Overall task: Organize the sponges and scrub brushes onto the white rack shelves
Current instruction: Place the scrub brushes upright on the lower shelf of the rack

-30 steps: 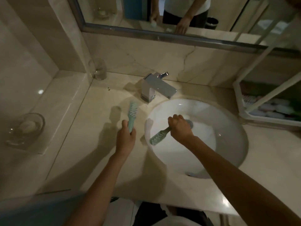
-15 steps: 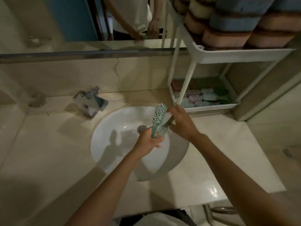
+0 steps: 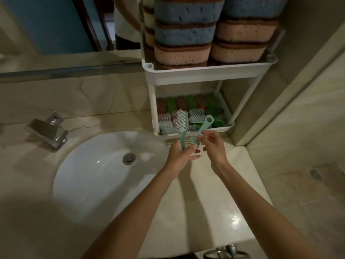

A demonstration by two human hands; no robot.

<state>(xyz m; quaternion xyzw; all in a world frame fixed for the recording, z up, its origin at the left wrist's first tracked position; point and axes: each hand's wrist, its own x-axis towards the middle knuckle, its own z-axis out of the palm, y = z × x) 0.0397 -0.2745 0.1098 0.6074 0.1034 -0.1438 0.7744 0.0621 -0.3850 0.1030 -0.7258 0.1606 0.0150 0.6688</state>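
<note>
Green upright brush (image 3: 182, 120) juts above the left hand (image 3: 180, 154) grasping it; right hand (image 3: 214, 146) pinches the second brush (image 3: 206, 124).

The sponge stacks (image 3: 186, 34) run off the top edge. The left hand (image 3: 182, 154) covers the handle end of one brush (image 3: 182, 120). The heap (image 3: 196, 116) on the lower shelf (image 3: 226, 110) is too dim to sort out.

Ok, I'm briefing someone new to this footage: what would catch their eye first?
Probably the tall stacks of blue and peach sponges on the white rack's top shelf, upper centre. Below, in front of the crowded lower shelf, the left hand grips one green scrub brush upright and the right hand pinches a second brush beside the white sink.
</note>
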